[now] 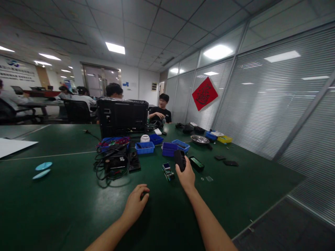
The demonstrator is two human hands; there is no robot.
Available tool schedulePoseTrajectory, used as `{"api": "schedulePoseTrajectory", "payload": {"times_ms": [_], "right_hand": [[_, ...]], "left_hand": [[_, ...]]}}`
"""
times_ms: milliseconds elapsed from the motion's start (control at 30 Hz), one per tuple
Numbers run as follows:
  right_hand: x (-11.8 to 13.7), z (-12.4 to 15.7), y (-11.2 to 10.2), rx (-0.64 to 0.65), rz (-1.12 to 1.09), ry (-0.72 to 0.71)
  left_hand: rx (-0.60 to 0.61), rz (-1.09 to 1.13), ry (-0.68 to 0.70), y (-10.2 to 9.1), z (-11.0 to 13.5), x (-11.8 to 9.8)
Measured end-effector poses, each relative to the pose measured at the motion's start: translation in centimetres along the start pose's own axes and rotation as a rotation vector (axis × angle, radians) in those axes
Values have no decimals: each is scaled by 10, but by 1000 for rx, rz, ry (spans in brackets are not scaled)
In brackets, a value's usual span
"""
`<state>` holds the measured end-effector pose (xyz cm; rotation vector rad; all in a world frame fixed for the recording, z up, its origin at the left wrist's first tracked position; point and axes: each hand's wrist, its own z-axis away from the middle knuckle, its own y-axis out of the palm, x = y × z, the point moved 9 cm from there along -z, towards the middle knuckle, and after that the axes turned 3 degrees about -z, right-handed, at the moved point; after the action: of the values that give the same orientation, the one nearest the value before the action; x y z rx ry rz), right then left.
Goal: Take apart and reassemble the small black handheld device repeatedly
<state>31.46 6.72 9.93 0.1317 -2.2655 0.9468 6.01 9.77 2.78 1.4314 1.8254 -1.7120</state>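
Note:
My right hand [187,175] is closed around a black plastic casing [179,158], held upright just above the green table. My left hand [136,201] holds nothing; its fingers are loosely curled with the thumb apart, low over the tabletop. Between the hands lies a circuit board [168,172] with a small screen [166,166] at its far end. Right of the casing sits a black case half [196,163] with a green inside. A small ring [202,179] and a clear thin plate [209,179] lie near my right wrist.
Blue bins [144,147] and a purple bin [169,149] stand beyond the board. Tangled cables surround a black power unit [115,161] on the left. Behind are a large black monitor-like box [123,116], a baseball [144,138] and a metal bowl [199,139]. A person [161,113] sits across.

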Motion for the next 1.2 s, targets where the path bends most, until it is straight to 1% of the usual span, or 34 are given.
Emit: {"api": "schedulePoseTrajectory", "payload": {"times_ms": [100,167,200,267,400,467,500,567,633,700,733,767,800,867,933,1000,1067,1133,1200], "right_hand": [[6,2,-2,-19,-175,-56],[15,8,3,10,-301,-83],[19,12,9,42,-368,-80],[27,25,30,157,-527,-32],[40,69,98,560,-918,229],[47,89,122,708,-1056,319],[49,96,130,750,-1088,346],[51,104,139,821,-1075,355],[52,108,142,892,-983,307],[53,108,140,947,-839,231],[52,106,137,947,-755,182],[53,102,131,918,-666,113],[54,95,122,859,-570,25],[59,80,100,680,-369,-171],[62,65,75,472,-185,-295],[60,52,53,302,-50,-343],[56,41,38,180,57,-371],[50,32,32,117,152,-376],[39,27,35,125,216,-351]], "left_hand": [[2,1,3,1,0,1],[6,3,-1,1,0,2],[8,8,-2,2,0,2],[0,29,-13,3,0,4],[-87,81,-30,-2,0,6],[-117,62,4,-5,0,2],[-116,37,21,-6,0,-1],[-83,-22,35,-4,0,-6],[-31,-64,41,-1,0,-9],[11,-80,57,3,1,-12],[16,-89,62,3,1,-13],[12,-105,60,3,1,-13],[0,-126,57,2,1,-12],[-43,-182,60,-1,2,-12],[-83,-236,106,-4,3,-18],[-109,-274,173,-6,6,-26],[-110,-299,226,-5,9,-34],[-91,-311,262,-3,12,-40],[-58,-318,298,0,14,-45]]}}
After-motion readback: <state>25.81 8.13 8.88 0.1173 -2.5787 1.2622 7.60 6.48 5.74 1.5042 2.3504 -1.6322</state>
